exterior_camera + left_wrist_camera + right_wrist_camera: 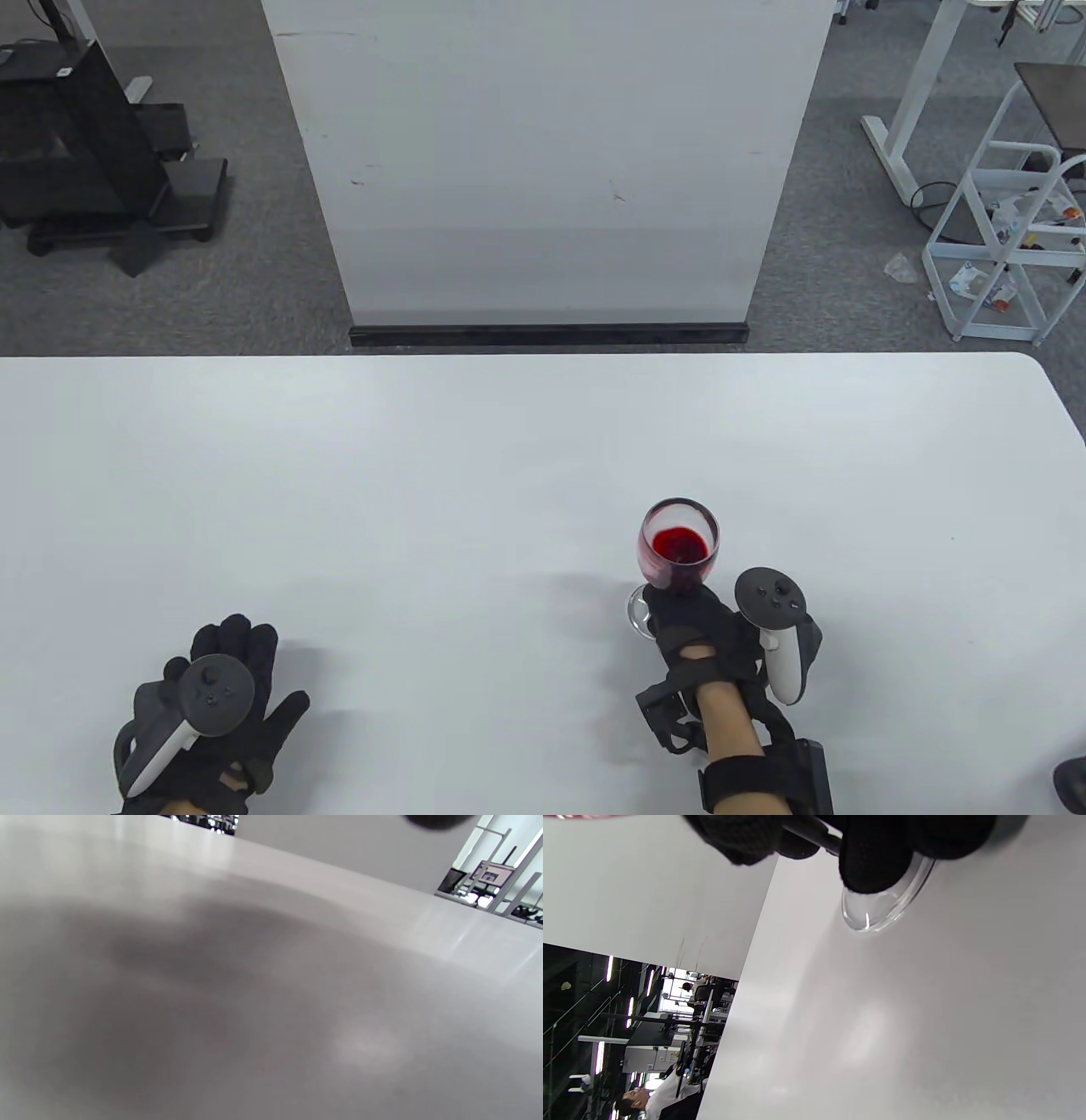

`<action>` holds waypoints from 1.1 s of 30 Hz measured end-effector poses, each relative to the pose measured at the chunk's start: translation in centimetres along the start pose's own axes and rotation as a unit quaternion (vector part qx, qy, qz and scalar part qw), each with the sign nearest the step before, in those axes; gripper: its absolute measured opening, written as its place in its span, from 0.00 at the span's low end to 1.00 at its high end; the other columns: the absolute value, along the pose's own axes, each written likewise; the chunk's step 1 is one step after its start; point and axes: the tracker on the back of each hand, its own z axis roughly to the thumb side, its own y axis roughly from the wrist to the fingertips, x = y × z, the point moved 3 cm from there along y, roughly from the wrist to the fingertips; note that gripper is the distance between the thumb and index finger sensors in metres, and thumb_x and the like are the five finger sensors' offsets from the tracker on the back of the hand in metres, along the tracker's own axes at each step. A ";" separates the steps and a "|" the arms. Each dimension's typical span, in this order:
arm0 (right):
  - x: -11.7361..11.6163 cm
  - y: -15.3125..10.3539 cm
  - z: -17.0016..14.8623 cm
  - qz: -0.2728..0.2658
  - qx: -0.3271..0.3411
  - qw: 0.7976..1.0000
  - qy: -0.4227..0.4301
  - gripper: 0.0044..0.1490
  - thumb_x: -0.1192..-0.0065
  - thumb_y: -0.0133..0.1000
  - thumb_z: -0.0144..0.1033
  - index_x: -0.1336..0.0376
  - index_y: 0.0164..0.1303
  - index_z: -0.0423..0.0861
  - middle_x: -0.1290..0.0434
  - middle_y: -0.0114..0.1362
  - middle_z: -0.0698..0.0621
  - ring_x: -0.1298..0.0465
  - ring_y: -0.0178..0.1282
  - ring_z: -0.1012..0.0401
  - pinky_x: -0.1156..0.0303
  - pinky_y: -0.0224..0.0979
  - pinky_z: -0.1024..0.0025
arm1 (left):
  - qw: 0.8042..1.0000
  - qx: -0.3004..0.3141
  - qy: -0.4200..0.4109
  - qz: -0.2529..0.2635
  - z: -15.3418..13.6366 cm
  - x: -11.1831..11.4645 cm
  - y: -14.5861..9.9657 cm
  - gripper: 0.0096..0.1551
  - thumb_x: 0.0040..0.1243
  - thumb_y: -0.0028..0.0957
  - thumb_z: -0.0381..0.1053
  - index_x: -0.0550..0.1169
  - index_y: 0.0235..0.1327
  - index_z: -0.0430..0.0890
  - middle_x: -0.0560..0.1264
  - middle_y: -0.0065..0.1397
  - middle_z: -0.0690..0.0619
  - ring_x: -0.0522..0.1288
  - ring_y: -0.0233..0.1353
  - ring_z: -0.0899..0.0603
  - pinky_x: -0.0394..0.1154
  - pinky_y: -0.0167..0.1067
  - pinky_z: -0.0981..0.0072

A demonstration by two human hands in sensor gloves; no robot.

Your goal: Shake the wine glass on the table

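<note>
Wine glass stands at worktop's near right part, red wine in bowl. Right hand grips glass at stem, just under bowl; right wrist view shows gloved fingers wrapped round stem above clear round foot. Whether foot touches worktop, cannot tell. Left hand rests flat on worktop at near left, fingers spread, holding nothing, well apart from glass.

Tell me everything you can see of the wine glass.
The wine glass is clear stemmed glass with a round bowl holding a little red wine, red film on its inner wall. It stands near the front right of the white table. The right hand grips its stem, fingers over the clear round foot.
</note>
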 end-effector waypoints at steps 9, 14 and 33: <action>0.2 0.1 0.1 0.012 0.000 1.000 0.014 0.35 0.36 0.57 0.45 0.43 0.72 0.47 0.42 0.80 0.44 0.28 0.61 0.51 0.28 0.57 0.56 | 1.000 -0.002 0.002 -0.003 0.0 0.1 0.1 0.48 0.40 0.46 0.73 0.36 0.72 0.63 0.26 0.81 0.59 0.22 0.80 0.46 0.21 0.72 0.48; 0.5 0.0 -0.1 -0.015 -0.002 1.000 -0.007 0.35 0.39 0.58 0.47 0.45 0.73 0.49 0.43 0.81 0.45 0.28 0.62 0.54 0.28 0.59 0.59 | 1.000 0.001 -0.001 0.002 0.0 0.0 0.0 0.48 0.40 0.46 0.73 0.36 0.72 0.63 0.26 0.81 0.60 0.22 0.80 0.46 0.21 0.72 0.48; 0.5 -0.2 0.3 0.012 -0.014 1.000 -0.015 0.33 0.35 0.56 0.46 0.40 0.69 0.47 0.39 0.78 0.45 0.27 0.59 0.52 0.27 0.56 0.57 | 1.000 0.000 0.003 -0.003 0.0 0.2 0.1 0.48 0.40 0.46 0.73 0.36 0.72 0.63 0.26 0.81 0.59 0.22 0.80 0.45 0.21 0.72 0.48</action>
